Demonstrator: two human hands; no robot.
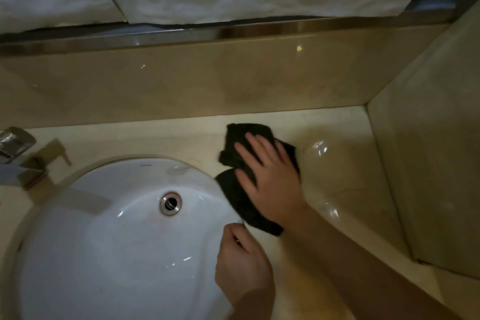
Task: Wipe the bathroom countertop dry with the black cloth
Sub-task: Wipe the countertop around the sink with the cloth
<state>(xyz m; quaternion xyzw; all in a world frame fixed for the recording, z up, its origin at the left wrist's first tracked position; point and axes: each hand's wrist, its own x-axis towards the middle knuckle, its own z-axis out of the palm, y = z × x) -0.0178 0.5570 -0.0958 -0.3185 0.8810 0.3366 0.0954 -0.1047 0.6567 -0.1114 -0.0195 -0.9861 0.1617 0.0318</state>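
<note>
The black cloth (239, 135) lies crumpled on the beige stone countertop (345, 179), just right of the white sink, and its lower end hangs over the basin rim. My right hand (270, 179) presses flat on the cloth with fingers straight and spread, pointing toward the back wall. Glossy wet patches (318, 148) shine on the counter to the right of the cloth. My left hand (241, 265) hovers at the sink's right rim with its fingers curled, pinching a thin pale sliver; I cannot tell what it is.
The round white sink (117, 241) with its metal drain (170, 203) fills the lower left. A chrome faucet (15, 153) stands at the far left. A beige backsplash (181, 80) runs behind, and a side wall (428, 163) closes the counter on the right.
</note>
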